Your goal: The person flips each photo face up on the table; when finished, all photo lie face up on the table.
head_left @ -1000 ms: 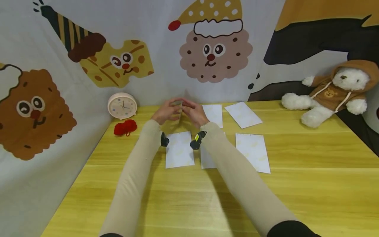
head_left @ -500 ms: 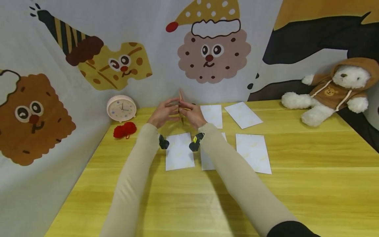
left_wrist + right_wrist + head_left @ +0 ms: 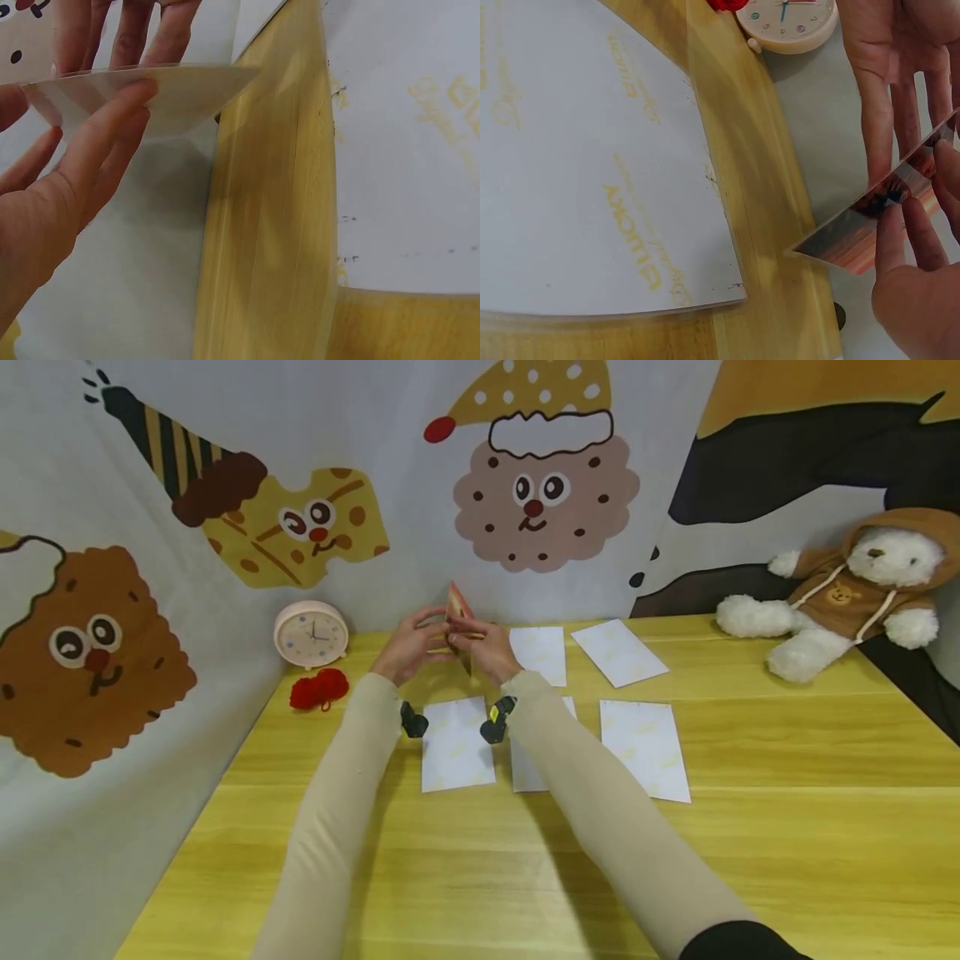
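Observation:
A photo print (image 3: 458, 602) stands on edge between my two hands near the back of the table. My left hand (image 3: 405, 649) holds it from the left, with fingers against its white back (image 3: 199, 94) in the left wrist view. From the other side my right hand (image 3: 487, 650) grips it, fingertips on the coloured picture face (image 3: 847, 238). Parts of the picture are hidden by fingers. Below the hands lies a white sheet (image 3: 457, 747) with faint yellow lettering; another white sheet (image 3: 527, 764) is partly under my right forearm.
More white sheets lie to the right: one beside my right hand (image 3: 542, 656), a slanted one (image 3: 619, 652) and a front one (image 3: 645, 747). A pink clock (image 3: 311, 633) and red yarn (image 3: 318, 689) are at left, a teddy bear (image 3: 840, 593) at right. A printed cloth (image 3: 420, 568) hangs behind.
The photo print has risen from between the hands and turned, so that more of its coloured face shows. Both hands have shifted slightly left; the sheets on the table stay put.

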Demonstrator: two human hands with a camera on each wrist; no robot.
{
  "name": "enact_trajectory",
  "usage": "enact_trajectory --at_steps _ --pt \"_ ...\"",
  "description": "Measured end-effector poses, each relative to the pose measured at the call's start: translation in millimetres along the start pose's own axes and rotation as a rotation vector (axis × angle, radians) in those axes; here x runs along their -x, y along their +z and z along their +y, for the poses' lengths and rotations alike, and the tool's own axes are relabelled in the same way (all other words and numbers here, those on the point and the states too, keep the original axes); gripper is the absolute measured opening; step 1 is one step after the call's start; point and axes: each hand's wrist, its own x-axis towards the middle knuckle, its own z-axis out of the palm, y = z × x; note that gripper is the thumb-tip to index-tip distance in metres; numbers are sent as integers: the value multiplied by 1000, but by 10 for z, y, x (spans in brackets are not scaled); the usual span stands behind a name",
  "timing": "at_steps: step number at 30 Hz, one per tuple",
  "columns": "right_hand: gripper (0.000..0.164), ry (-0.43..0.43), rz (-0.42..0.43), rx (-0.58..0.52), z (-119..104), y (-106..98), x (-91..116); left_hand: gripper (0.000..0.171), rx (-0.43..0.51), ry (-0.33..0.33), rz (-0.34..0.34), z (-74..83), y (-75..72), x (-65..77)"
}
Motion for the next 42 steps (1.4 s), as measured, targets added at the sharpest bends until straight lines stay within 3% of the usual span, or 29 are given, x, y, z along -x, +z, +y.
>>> enact_trajectory --at_steps 10,16,22,30,35,42 --pt "42 3 55 142 20 -39 23 47 54 54 32 45 -32 70" --pt "52 -57 124 230 15 -103 10 51 98 83 37 59 -77 59" --pt "62 -50 115 235 18 -156 17 57 41 68 67 52 -118 63" --pt "58 -5 110 228 10 -257 44 58 -25 52 74 -2 -137 73" --pt "54 -3 101 311 17 -311 36 56 -148 14 95 -38 -164 71" --pt "57 2 52 433 7 -350 21 62 -489 -16 151 -88 -174 38"
